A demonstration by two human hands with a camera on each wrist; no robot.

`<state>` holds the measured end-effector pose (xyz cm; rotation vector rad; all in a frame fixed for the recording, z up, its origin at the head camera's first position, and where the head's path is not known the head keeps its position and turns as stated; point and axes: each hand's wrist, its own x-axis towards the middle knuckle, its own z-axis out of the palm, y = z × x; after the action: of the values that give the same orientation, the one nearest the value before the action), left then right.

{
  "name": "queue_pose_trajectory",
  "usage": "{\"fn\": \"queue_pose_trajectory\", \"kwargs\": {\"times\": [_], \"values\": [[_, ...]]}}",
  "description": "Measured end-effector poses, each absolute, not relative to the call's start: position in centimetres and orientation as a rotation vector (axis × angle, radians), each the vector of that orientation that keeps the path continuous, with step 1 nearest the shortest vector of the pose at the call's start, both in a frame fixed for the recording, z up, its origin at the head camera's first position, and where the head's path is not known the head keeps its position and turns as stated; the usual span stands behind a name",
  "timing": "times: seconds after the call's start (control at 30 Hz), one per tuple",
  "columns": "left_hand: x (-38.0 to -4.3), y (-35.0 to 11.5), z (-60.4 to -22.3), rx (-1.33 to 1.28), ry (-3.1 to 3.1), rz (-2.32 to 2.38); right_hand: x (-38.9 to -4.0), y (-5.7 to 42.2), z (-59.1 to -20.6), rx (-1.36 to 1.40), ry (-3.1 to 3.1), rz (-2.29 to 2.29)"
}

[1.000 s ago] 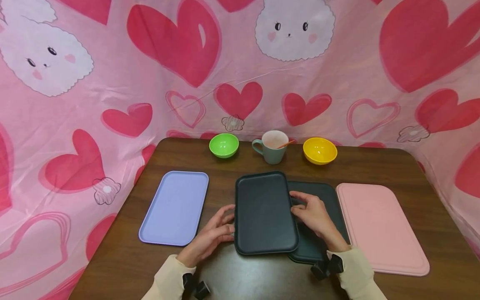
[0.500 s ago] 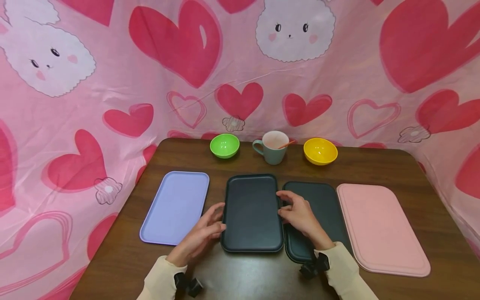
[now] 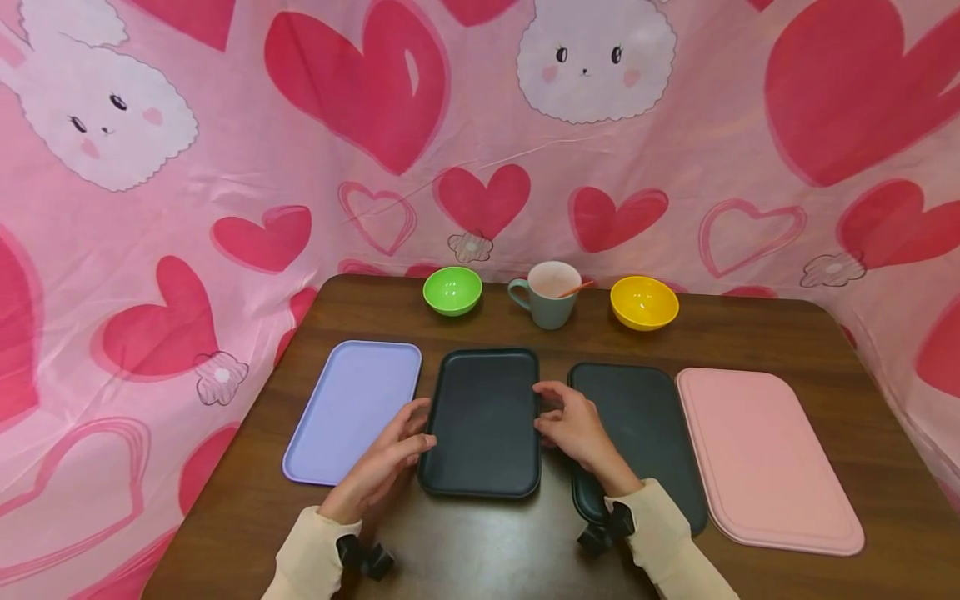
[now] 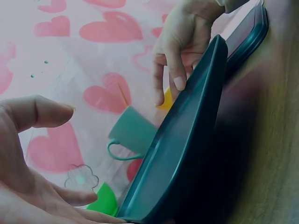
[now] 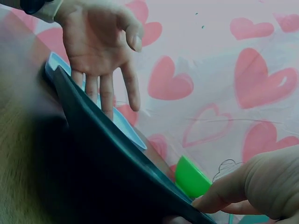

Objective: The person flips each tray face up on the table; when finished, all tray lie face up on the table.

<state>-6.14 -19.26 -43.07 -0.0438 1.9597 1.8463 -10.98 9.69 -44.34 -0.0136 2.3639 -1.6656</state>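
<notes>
A black rectangular tray [image 3: 483, 421] lies between my hands at the middle of the table. My left hand [image 3: 382, 458] is at its left edge; in the left wrist view its fingers reach the rim while the thumb stands apart, fairly straight. Along the right edge, my right hand [image 3: 576, 429] pinches the rim, with one finger [image 5: 219, 193] on top and another fingertip just below in the right wrist view. Whether the tray rests fully on the table cannot be told.
A purple tray [image 3: 356, 408] lies left, a second black tray [image 3: 637, 442] and a pink tray [image 3: 768, 458] right. Along the back of the wooden table [image 3: 480, 558] stand a green bowl [image 3: 452, 292], a mug [image 3: 551, 304] holding an orange stick, and a yellow bowl [image 3: 644, 304].
The black tray has moved left with both hands, off the second black tray into the gap beside the purple one. It has also come straighter and lower.
</notes>
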Motion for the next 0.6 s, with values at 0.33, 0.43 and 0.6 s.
{"fn": "queue_pose_trajectory", "kwargs": {"times": [0.33,0.43,0.6], "values": [[-6.4,-19.5,-42.9,-0.013,1.974,1.847,-11.2,8.8,-45.0,0.013,2.349,-1.712],[-6.4,-19.6,-42.7,-0.012,2.007,1.834,-11.2,8.6,-45.2,0.018,2.343,-1.724],[-6.2,-20.0,-42.1,-0.031,2.076,1.834,-11.1,8.3,-45.4,0.016,2.339,-1.737]]}}
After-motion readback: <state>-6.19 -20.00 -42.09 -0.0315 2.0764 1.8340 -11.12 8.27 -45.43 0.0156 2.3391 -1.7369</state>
